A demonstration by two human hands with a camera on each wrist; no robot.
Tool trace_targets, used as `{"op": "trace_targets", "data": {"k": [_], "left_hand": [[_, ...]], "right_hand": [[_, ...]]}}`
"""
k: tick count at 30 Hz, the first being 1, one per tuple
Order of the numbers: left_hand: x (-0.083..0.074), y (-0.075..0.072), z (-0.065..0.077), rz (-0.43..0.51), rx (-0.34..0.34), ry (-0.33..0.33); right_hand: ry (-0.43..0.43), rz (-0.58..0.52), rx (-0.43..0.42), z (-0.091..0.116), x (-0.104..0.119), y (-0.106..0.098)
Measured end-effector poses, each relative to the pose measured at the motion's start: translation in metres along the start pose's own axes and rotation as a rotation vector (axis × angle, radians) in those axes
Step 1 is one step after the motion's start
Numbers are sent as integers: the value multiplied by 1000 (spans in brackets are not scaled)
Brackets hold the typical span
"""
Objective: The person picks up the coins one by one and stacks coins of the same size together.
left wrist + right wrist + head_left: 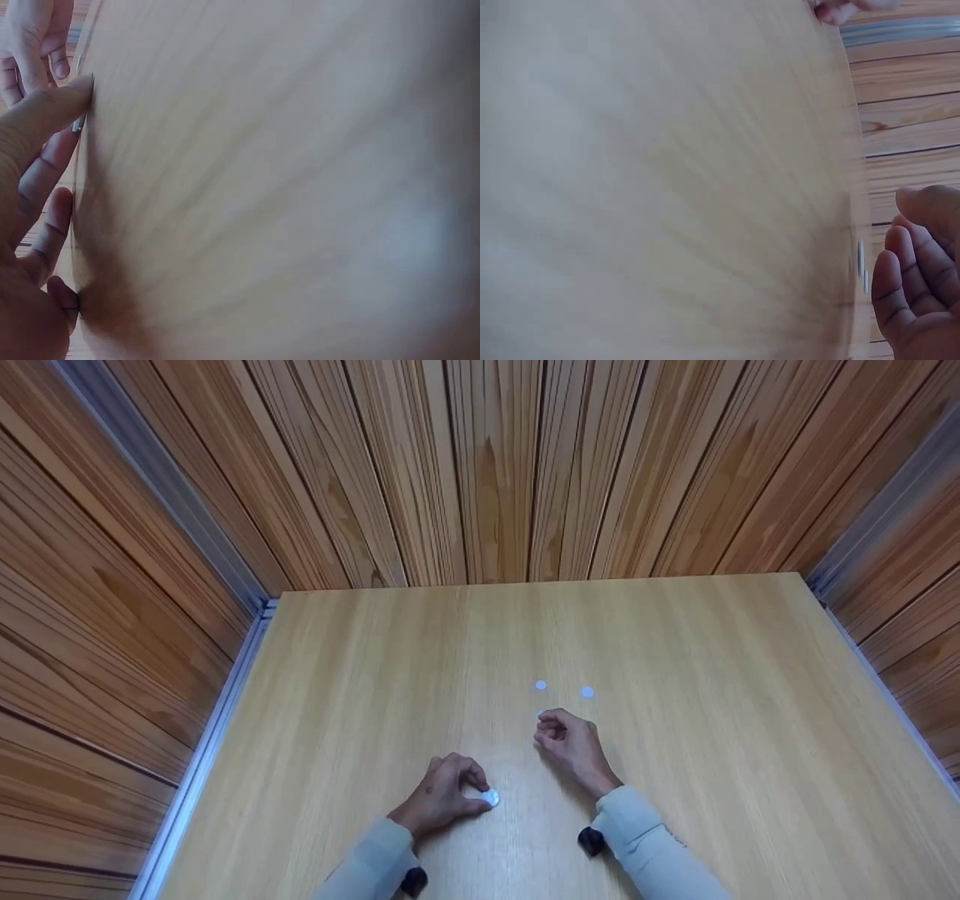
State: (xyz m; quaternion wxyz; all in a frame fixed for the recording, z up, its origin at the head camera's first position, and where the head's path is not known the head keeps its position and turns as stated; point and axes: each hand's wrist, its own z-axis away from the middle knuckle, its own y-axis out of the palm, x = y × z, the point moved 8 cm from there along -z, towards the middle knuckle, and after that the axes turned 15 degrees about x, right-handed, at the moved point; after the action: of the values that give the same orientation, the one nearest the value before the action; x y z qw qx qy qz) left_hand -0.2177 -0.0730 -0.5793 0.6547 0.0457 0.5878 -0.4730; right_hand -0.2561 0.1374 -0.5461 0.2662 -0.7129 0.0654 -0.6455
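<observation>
My left hand (446, 795) pinches a flat, round, whitish disc (491, 797) between thumb and fingers, low over the table. In the left wrist view the disc (78, 124) shows as a thin edge at the left hand's fingertips. Further forward and to the right, my right hand (574, 746) hovers above the table with loosely curled fingers. Nothing shows between its thumb and fingers (889, 281) in the right wrist view. A third pale disc (540, 713) peeks out at the right fingertips, mostly hidden behind them.
Two more small pale discs, a left one (541, 685) and a right one (588, 692), lie on the wooden table (360, 675) beyond my right hand. Wood-plank walls (495, 472) with metal corner posts (172, 480) enclose the table at the back and sides.
</observation>
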Motion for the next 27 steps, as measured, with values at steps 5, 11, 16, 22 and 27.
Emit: {"op": "trace_targets", "data": {"k": [5, 11, 16, 22, 27], "left_hand": [[2, 0, 0, -2, -2, -19], [0, 1, 1, -14, -12, -1], [-1, 1, 1, -16, -18, -5], [-1, 0, 0, -6, -10, -15], [-3, -1, 1, -11, -14, 9]], "right_hand": [[31, 17, -28, -7, -4, -5], [55, 45, -15, -12, -7, -6], [79, 62, 2, -16, -8, -5], [104, 61, 4, -19, -11, -4], [105, 53, 9, -20, -11, -3]]}}
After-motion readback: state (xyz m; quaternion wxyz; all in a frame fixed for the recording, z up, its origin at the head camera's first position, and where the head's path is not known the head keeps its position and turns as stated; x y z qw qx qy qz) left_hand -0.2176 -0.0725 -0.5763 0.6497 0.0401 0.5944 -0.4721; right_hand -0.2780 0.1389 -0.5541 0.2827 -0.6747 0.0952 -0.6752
